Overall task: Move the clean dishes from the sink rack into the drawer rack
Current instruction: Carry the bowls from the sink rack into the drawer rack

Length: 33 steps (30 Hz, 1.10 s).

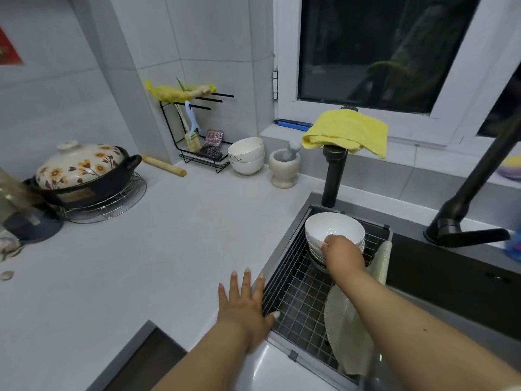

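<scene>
In the sink rack: a stack of white bowls [334,235] sits at the far end of the wire sink rack [296,300].
Right hand: the right hand [342,253] pinches the near rim of the top bowl.
Left hand: the left hand [248,303] lies flat, fingers spread, on the counter [141,263] at the rack's edge.
Progress: just starting, I judge; the bowls are not yet lifted.
Drawer rack: out of sight.
Nearby: a pale cloth [346,328] hangs over the rack's right side.

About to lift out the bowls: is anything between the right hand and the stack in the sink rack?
Nothing visible. The right hand already touches the near rim of the top bowl in the sink rack. The pale cloth lies under the forearm, not between.
</scene>
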Each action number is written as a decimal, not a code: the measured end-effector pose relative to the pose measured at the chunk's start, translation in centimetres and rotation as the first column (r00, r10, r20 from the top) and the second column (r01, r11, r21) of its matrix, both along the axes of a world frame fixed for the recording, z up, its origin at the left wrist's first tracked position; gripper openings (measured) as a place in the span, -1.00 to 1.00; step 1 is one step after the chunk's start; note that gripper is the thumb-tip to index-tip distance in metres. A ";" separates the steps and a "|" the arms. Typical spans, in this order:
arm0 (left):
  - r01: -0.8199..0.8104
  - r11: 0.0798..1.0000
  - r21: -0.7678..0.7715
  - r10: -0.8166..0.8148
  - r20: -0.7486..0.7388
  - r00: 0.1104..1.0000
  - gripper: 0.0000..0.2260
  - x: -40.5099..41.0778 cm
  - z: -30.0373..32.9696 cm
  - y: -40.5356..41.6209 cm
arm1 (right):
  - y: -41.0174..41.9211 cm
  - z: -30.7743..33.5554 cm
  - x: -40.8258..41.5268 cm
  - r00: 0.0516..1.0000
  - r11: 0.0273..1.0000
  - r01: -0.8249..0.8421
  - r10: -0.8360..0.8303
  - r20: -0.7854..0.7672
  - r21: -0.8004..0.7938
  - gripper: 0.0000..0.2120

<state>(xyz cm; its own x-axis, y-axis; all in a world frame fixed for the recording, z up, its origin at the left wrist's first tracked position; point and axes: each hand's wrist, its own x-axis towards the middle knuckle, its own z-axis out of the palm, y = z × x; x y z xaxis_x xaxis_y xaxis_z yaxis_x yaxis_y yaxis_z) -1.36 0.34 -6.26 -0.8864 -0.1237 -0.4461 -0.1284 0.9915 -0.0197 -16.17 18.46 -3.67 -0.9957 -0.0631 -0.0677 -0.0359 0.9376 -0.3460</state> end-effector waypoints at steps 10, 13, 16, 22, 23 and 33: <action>-0.017 1.000 0.013 0.017 -0.005 1.000 -0.30 0.1 0.1 0.1 | 0.0 2.8 0.7 0.982 0.975 0.053 -0.091 -0.167 -0.217 -0.71; -0.027 0.999 0.035 0.027 -0.003 1.000 -0.31 0.0 0.5 0.1 | -0.1 4.3 1.4 0.965 0.938 0.024 -0.112 -0.237 -0.346 -0.73; -0.103 0.978 0.182 0.112 -0.044 0.993 -0.34 -0.3 1.2 -0.2 | -0.6 5.7 2.5 0.950 0.901 -0.043 -0.097 -0.298 -0.432 -0.74; -0.363 0.523 0.772 0.662 -0.100 0.743 -0.39 -0.4 4.4 -2.1 | -2.8 8.7 6.2 0.944 0.865 -0.166 0.000 -0.330 -0.474 -0.69; -0.369 0.421 0.828 0.722 -0.059 0.690 -0.41 -0.2 5.1 -2.4 | -3.4 8.9 6.8 0.946 0.858 -0.190 0.030 -0.322 -0.477 -0.68; -0.164 -0.599 0.784 0.675 0.605 0.423 -0.43 5.1 10.6 -6.4 | -9.5 9.5 13.2 0.778 0.715 -0.622 0.515 -0.360 -0.321 -0.71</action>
